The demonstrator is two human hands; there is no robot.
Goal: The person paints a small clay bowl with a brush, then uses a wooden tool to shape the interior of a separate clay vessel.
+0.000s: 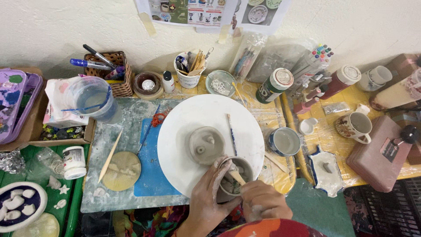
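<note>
A small clay cup (234,179) is gripped at the near edge of the white round board (184,114), left hand (209,193) fingers wrapped around its side, while a wooden stick (237,177) is pinched in the right hand (262,202) fingers and poked inside it. Just beyond the cup, a grey clay lid (205,145) and a thin brush (231,133) are crowded onto the board. A blue-patterned bowl (285,141) is parked close on the right of the messy tabletop (127,197).

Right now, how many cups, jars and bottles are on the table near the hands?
Clay cup held in left hand, stirred by right hand: 1
Other cups: 4
Clear water jar: 1
Paint bottles lying down: 2
Total: 8
</note>
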